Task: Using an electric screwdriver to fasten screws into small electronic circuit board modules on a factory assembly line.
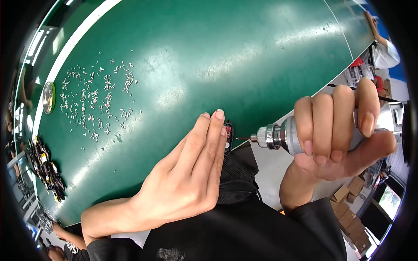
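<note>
My right hand (pixel 337 139) is wrapped round a grey electric screwdriver (pixel 285 135) with a silver collar. Its thin bit points left, and a tiny pale speck, too small to make out, shows at the tip. Just left of the tip lies a small black plastic case (pixel 229 147) with red and pale parts inside, at the near edge of the green table. My left hand (pixel 187 174) grips this case, fingers pressed together along its left side and covering part of it. Between the bit and the case there is a small gap.
Many small silvery screws (pixel 106 95) lie scattered on the green table (pixel 174 39) at the left. A round green-rimmed dish (pixel 48 98) and a heap of black parts (pixel 45 169) sit beyond them. Cardboard boxes (pixel 350 222) stand at lower right. Other people's arms (pixel 69 237) show at the rim.
</note>
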### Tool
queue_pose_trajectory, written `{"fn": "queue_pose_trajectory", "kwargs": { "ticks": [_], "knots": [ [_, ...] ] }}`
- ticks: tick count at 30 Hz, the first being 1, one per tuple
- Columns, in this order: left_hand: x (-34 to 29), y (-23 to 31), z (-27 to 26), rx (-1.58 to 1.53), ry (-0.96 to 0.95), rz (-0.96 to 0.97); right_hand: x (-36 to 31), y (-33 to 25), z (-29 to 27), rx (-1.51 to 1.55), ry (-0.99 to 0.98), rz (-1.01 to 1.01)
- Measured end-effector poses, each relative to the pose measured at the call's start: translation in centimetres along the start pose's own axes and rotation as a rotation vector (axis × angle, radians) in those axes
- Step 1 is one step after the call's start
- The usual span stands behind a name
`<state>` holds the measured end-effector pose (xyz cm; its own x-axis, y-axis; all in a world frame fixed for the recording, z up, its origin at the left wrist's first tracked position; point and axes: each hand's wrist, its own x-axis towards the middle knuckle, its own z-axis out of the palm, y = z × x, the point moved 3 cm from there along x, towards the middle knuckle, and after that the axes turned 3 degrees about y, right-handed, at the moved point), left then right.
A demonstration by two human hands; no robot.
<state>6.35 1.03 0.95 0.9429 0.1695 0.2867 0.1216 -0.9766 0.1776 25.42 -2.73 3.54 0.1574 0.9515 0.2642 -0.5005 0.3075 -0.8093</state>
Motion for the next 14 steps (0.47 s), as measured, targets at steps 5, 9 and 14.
{"fn": "queue_pose_trajectory", "kwargs": {
  "ticks": [5,9,14],
  "knots": [
    [0.1,0.0,-0.1,0.0,0.003,-0.006,0.3,1.4,0.0,0.027,-0.012,-0.003],
    [0.1,-0.1,0.0,-0.004,0.026,-0.012,0.4,1.8,-0.3,0.016,-0.015,0.011],
    [-0.1,-0.2,0.6,0.031,0.11,0.012,0.8,1.8,-0.4,-0.015,-0.073,0.046]
  ]
}}
